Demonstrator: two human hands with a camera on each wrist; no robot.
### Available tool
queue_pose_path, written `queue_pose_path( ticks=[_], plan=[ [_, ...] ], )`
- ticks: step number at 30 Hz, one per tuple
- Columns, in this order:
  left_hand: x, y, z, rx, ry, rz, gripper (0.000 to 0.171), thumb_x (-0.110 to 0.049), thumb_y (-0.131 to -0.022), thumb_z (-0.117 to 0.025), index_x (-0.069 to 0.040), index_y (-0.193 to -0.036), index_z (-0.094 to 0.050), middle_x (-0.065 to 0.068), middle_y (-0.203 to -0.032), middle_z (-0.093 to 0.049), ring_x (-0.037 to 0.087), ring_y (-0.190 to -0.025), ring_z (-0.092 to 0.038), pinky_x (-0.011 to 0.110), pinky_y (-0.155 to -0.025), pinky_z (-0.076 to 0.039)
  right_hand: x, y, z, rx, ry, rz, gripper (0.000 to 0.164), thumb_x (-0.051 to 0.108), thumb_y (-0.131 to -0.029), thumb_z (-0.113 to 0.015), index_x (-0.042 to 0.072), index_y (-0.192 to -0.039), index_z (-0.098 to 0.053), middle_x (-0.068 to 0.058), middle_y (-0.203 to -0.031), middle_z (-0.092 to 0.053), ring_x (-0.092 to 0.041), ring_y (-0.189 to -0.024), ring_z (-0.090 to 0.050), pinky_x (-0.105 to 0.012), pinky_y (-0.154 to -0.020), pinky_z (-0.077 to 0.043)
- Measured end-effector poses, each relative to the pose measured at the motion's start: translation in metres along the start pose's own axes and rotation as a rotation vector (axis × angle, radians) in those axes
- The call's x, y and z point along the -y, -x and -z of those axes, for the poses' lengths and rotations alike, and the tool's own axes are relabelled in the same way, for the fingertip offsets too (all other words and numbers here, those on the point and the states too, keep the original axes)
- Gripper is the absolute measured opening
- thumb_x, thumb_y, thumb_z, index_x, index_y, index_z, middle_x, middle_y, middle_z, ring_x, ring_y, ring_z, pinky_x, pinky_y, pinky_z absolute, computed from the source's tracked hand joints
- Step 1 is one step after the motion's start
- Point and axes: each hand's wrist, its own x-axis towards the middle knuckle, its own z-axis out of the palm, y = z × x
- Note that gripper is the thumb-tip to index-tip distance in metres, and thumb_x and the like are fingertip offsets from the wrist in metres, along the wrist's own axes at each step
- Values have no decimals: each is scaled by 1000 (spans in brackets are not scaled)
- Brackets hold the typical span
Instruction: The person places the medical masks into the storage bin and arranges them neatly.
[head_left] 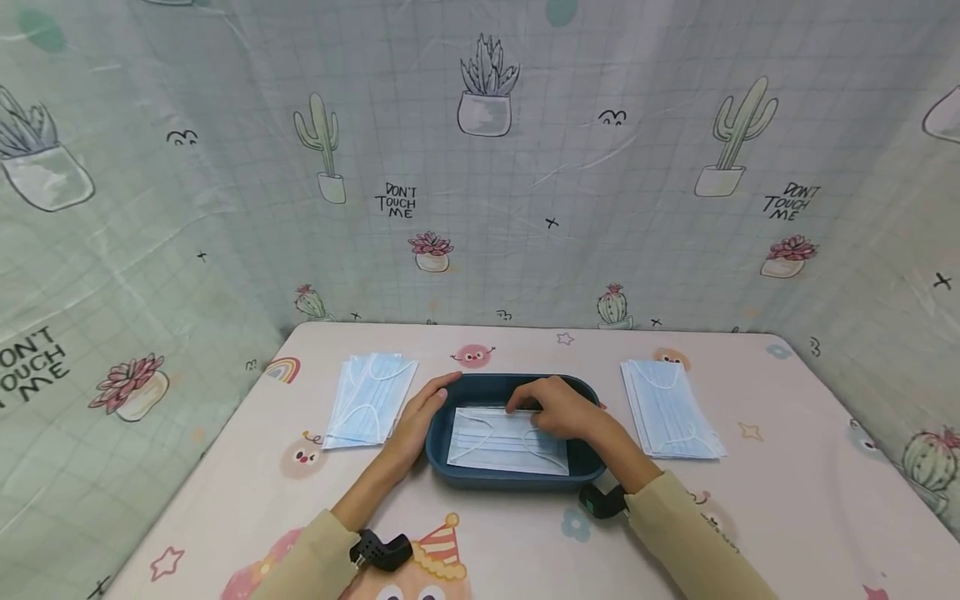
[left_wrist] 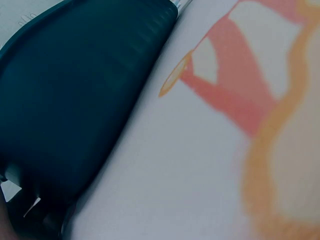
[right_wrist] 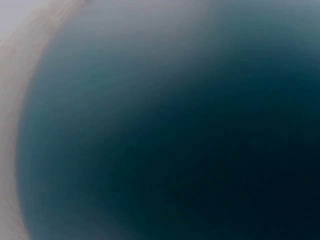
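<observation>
A dark blue oval-ended basin (head_left: pixel 517 482) stands on the table, with light blue pleated face masks (head_left: pixel 487 446) lying inside, white ear loops on top. Along the basin's left side rests my left hand (head_left: pixel 414 425), its fingers stretched up the outer wall to the rim. My right hand (head_left: pixel 564 408) reaches over the basin's right side, fingers bent down at the masks' upper edge; whether they pinch a mask is hidden. In the left wrist view the basin's outer wall (left_wrist: pixel 85 95) fills the left side. A blurred dark blue surface (right_wrist: pixel 150 140) fills the right wrist view.
A fanned stack of blue face masks (head_left: pixel 369 402) lies left of the basin, and a second stack (head_left: pixel 670 410) lies to its right. The pale table cover (head_left: pixel 517 550) has cartoon prints. Behind hangs a curtain (head_left: pixel 555 167) printed with cacti.
</observation>
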Motion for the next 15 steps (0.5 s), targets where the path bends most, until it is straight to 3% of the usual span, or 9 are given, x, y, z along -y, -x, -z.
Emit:
queue_pose_path(
  ticks=[15],
  plan=[
    [-2, 0, -1, -2, 6, 13, 40, -32, -112, -39, -26, -149, -54, -2, -159, -49, 21, -156, -34, 51, -131, -19, 1, 1, 7, 14, -96, 19, 42, -14, -86, -57, 12, -113, -77, -3, -112, -77, -22, -105, -72, -38, -91, -60]
  ],
)
